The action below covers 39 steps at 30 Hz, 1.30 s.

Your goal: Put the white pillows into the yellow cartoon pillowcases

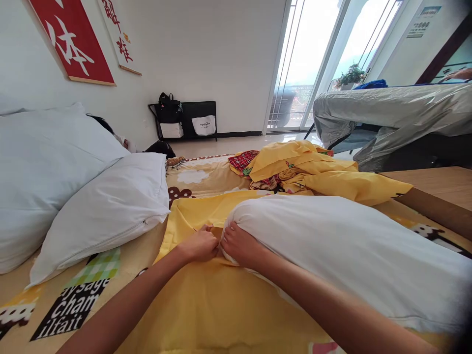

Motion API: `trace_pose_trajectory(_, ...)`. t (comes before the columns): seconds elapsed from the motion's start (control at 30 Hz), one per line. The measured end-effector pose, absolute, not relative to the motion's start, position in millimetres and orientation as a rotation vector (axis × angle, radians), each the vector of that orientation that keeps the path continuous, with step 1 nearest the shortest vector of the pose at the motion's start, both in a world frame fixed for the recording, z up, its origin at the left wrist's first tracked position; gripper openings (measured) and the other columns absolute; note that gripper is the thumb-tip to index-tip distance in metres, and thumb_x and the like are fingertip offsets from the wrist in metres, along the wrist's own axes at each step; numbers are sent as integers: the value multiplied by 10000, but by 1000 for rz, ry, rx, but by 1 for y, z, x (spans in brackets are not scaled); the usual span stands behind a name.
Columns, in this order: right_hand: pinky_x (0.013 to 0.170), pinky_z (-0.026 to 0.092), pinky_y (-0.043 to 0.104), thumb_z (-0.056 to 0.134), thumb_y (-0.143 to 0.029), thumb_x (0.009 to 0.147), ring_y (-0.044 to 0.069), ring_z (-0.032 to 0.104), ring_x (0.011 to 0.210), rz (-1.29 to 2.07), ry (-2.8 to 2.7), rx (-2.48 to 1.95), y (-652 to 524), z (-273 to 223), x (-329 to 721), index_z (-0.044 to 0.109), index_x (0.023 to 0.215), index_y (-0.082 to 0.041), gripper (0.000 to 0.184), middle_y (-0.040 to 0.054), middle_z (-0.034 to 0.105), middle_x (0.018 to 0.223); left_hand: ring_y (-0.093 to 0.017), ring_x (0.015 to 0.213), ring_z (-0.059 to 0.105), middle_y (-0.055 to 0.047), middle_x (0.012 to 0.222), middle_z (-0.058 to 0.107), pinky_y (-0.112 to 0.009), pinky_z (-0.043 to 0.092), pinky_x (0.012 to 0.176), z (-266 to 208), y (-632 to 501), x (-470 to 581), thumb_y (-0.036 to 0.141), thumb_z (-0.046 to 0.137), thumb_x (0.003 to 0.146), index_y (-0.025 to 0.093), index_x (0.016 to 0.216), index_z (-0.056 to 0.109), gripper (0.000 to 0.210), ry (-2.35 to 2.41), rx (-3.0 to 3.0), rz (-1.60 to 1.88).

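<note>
A long white pillow (332,241) lies on the right, its near end bunched and partly over a yellow pillowcase (206,295) spread flat on the bed. My right hand (241,244) is closed on the gathered end of the pillow. Just left of it, my left hand (202,244) is closed on the edge of the yellow pillowcase, where a small dark gap shows at the cloth's opening. Both hands are close together at the middle, knuckles up. The fingertips of each are hidden in the fabric.
Two white pillows, one in front (110,206) of the other (44,162), rest on the left. Crumpled yellow cloth (313,167) lies beyond the long pillow on the patterned bed sheet (136,275). At right stands a plastic-covered table (398,108); a black rack (199,110) with bags is by the wall.
</note>
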State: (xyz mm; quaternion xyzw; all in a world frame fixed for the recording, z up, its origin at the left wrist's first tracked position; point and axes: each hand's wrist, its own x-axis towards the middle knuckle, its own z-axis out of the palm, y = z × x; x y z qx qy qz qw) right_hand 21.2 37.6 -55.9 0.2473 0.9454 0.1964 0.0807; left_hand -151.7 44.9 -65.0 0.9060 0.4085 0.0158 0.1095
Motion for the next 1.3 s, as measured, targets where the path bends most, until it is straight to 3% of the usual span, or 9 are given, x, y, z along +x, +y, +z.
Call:
trace_pose_trajectory(0.2, 910, 364, 406, 567, -223, 880, 262, 580, 946, 550, 2839, 955, 59, -56, 2, 714, 868, -140, 169, 125, 703, 911, -145, 649, 477, 24, 613, 569, -309, 406, 806, -44, 12, -147, 130, 487, 601, 193, 552, 348, 160, 829, 2551, 95)
trace_pose_trajectory(0.4, 889, 391, 416, 559, -171, 862, 274, 557, 941, 691, 2861, 1047, 50, -64, -1, 663, 990, -86, 185, 142, 657, 908, -134, 627, 469, 4, 577, 533, -384, 336, 864, -38, 22, -148, 156, 430, 672, 169, 514, 320, 193, 1073, 2635, 310)
trace_pose_trajectory(0.6, 920, 393, 422, 534, -160, 828, 276, 545, 968, 800, 2956, 851, 17, -71, 18, 617, 1051, -72, 254, 156, 628, 1006, -237, 1047, 545, -49, 926, 658, -476, 249, 1026, -56, 48, -160, 154, 459, 750, 181, 592, 576, 198, 1284, 2758, 269)
trace_pose_trajectory(0.73, 1016, 351, 463, 668, -235, 674, 315, 529, 1084, 478, 2982, 861, 6, -45, 22, 555, 1175, -53, 544, 204, 603, 1139, -356, 1257, 416, -164, 1331, 517, -586, 237, 1021, -67, 65, -160, 146, 438, 792, 175, 896, 698, 282, 1515, 2676, 297)
trace_pose_trajectory(0.87, 1001, 383, 403, 616, -126, 735, 251, 546, 1138, 151, 2932, 798, 17, 1, 19, 568, 1174, -131, 442, 151, 631, 1173, -352, 1067, 552, -169, 1147, 624, -520, 376, 891, -77, 66, -154, 191, 521, 769, 189, 964, 698, 264, 1593, 2579, 229)
trace_pose_trajectory(1.0, 1107, 223, 536, 829, -170, 574, 385, 257, 1400, 377, 2883, 1036, 53, 26, 17, 422, 1407, -169, 927, 222, 281, 1531, -330, 1043, 574, -107, 1079, 670, -463, 395, 867, -80, 58, -146, 202, 518, 779, 233, 991, 672, 264, 1567, 2558, 218)
trace_pose_trajectory(1.07, 1092, 212, 588, 895, -260, 465, 427, 301, 1372, 247, 2744, 1188, 71, 22, 19, 310, 1480, -179, 1174, 248, 276, 1525, -321, 1025, 583, -111, 1044, 675, -459, 390, 879, -79, 58, -144, 169, 514, 766, 212, 965, 665, 253, 1585, 2550, 213)
trace_pose_trajectory(1.17, 1015, 347, 525, 832, -360, 551, 347, 590, 1108, -6, 2633, 1251, 85, 7, 21, 498, 1337, -165, 876, 165, 637, 1211, -311, 989, 607, -138, 989, 677, -461, 387, 895, -76, 63, -144, 101, 509, 736, 165, 907, 655, 234, 1652, 2510, 192)
trace_pose_trajectory(1.3, 853, 450, 381, 755, -336, 624, 289, 655, 933, -18, 2701, 1240, 74, -6, 25, 635, 1090, -148, 517, 114, 708, 992, -286, 955, 634, -142, 989, 677, -396, 411, 877, -76, 73, -142, 139, 527, 791, 151, 898, 638, 154, 1687, 2472, 197)
